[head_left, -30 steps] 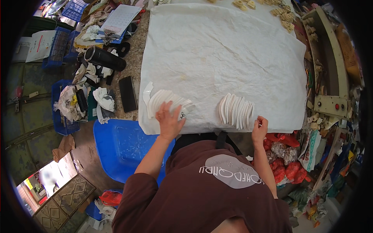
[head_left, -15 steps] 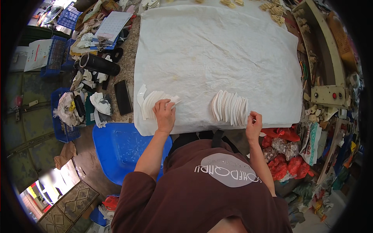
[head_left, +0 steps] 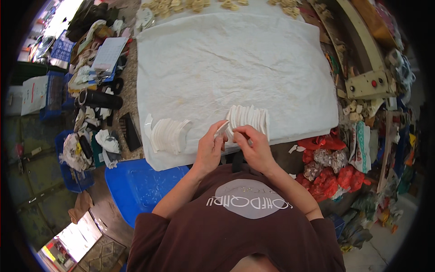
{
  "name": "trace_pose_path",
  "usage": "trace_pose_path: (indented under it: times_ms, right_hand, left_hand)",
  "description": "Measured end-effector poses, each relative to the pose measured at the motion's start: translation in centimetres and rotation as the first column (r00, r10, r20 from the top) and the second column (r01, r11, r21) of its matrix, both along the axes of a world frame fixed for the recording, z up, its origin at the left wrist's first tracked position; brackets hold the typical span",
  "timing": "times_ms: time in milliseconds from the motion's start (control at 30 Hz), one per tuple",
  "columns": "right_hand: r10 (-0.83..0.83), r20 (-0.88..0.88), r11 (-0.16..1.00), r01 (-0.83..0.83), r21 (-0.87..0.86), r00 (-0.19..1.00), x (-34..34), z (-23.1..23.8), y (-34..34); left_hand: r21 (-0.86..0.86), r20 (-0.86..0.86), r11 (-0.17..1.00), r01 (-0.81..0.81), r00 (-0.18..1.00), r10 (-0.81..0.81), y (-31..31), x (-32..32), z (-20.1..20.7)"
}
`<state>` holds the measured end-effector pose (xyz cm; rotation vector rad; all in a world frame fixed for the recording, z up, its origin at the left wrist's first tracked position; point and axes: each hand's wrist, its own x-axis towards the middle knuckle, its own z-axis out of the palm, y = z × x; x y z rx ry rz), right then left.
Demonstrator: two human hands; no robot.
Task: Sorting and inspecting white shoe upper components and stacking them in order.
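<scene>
My left hand (head_left: 210,147) pinches a thin white piece (head_left: 221,129), held upright just off the cloth's front edge. Close beside it, my right hand (head_left: 254,147) has its thumb and fingers drawn together; whatever is between them is too small to make out. Behind my right hand a row of curved white pieces (head_left: 250,116) leans in a fanned stack, partly covered by my fingers. To the left, a second fanned row of similar pieces (head_left: 170,135) lies on the white cloth (head_left: 235,68), touched by neither hand.
A phone (head_left: 130,131), a black bottle (head_left: 100,99) and a clipboard (head_left: 108,54) lie along the left side. Below the table's left edge sits a blue tub (head_left: 145,186). Red plastic bags (head_left: 324,183) are at the right, below a control box with buttons (head_left: 370,84).
My left hand has left the left row and moved right, now with a white piece in it. My right hand has come inward to meet it. The view has shifted.
</scene>
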<state>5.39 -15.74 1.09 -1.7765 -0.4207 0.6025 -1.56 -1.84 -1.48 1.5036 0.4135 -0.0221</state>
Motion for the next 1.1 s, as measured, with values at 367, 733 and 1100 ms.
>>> trace_pose_path:
  times_ms: [367, 733, 1100]
  right_hand:
    - [-0.070, -0.217, 0.996, 0.080, 0.038, 0.974, 0.2, 0.2, -1.8]
    - [-0.026, -0.291, 0.998, 0.041, 0.043, 0.956, 0.5, 0.2, -3.5]
    - [0.009, -0.398, 0.989, 0.051, 0.141, 0.917, 0.9, -0.3, -4.0]
  left_hand:
    - [0.723, 0.178, 0.688, 0.064, 0.945, -0.275, -3.0, 1.0, 0.6]
    - [0.840, 0.123, 0.534, 0.096, 0.925, -0.359, -3.9, 0.8, 0.7]
    - [0.817, 0.124, 0.563, 0.125, 0.915, -0.383, -3.8, 0.8, 1.2]
